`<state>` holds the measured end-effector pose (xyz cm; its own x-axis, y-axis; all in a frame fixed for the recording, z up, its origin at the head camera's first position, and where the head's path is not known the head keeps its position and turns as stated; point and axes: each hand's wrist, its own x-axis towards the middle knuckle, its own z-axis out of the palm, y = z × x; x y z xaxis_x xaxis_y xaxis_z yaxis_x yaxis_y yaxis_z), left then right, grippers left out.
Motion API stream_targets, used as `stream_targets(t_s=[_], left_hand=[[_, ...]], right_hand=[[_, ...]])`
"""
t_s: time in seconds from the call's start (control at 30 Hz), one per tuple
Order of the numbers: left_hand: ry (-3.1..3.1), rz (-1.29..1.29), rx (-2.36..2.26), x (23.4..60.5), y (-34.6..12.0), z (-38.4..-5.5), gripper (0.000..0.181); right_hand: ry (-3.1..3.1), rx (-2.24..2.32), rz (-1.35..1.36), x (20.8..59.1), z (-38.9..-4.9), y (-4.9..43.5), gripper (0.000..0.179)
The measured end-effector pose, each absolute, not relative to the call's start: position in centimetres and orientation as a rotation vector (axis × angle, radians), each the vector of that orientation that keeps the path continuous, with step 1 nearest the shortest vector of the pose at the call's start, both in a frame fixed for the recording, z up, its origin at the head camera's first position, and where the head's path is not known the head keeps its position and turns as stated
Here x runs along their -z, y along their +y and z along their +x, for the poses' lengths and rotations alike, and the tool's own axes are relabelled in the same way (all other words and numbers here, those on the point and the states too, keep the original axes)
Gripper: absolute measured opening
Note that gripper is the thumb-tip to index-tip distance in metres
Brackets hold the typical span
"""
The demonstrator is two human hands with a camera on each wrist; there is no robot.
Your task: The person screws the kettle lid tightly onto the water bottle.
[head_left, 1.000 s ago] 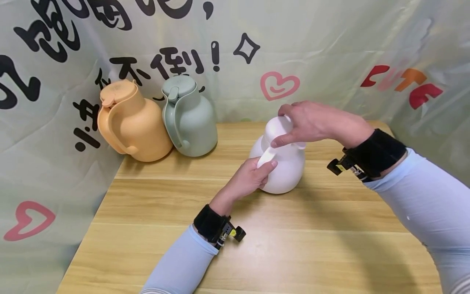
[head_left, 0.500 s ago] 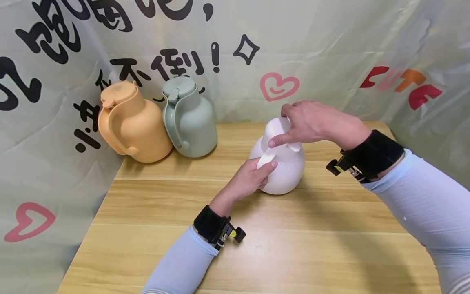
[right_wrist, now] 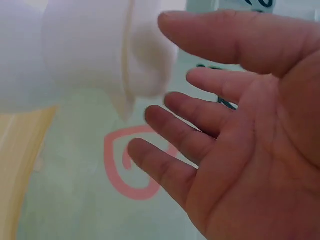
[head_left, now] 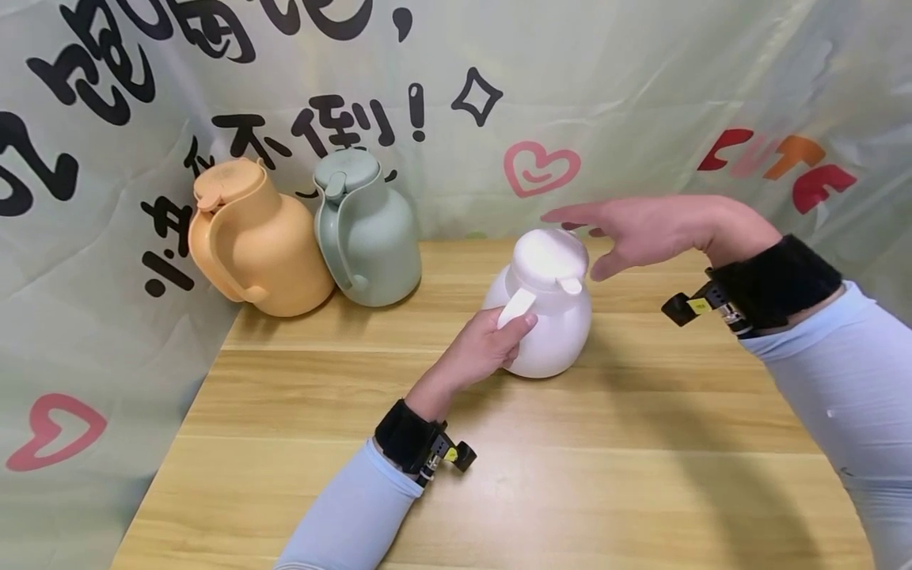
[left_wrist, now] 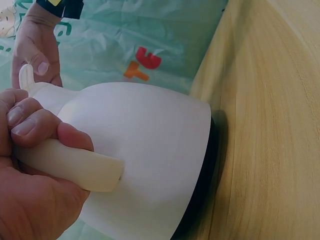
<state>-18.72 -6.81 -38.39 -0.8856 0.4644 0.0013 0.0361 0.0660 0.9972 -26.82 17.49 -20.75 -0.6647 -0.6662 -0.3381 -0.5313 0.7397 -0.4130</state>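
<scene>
A white thermos jug (head_left: 552, 336) stands upright on the wooden table. My left hand (head_left: 479, 346) grips its handle (left_wrist: 70, 162), with the fingers curled round it in the left wrist view. The jug's round lid (head_left: 545, 255) sits on the neck, its small tab (head_left: 569, 286) pointing toward the front right. Just right of the lid, my right hand (head_left: 651, 231) hovers with fingers spread and holds nothing. The right wrist view has its open palm (right_wrist: 245, 145) facing the lid's rim, apart from it as far as I can tell.
At the back left, an orange thermos jug (head_left: 267, 245) and a grey-green thermos jug (head_left: 378, 237) stand side by side. A printed cloth (head_left: 620, 95) hangs behind the wooden table (head_left: 342, 404).
The lid's tab has swung from the right side toward the handle. My right hand has let go of the lid and moved right. The left hand keeps its grip.
</scene>
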Motion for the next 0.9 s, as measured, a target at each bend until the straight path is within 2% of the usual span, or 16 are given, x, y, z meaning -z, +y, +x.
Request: stream_targets(t_s=[0.27, 0.57, 0.9], left_hand=[[2.018, 0.518, -1.886, 38.3, -6.9, -18.7, 0.043], [2.026, 0.516, -1.884, 38.2, -6.9, -18.7, 0.041], [2.020, 0.518, -1.884, 38.2, -6.9, -18.7, 0.041]], right_hand=[[2.559, 0.328, -0.973, 21.6, -26.9, 16.2, 0.086], [2.667, 0.204, -0.888, 21.8, -26.3, 15.3, 0.115], [2.639, 0.276, -0.975, 21.9, -25.9, 14.2, 0.097]])
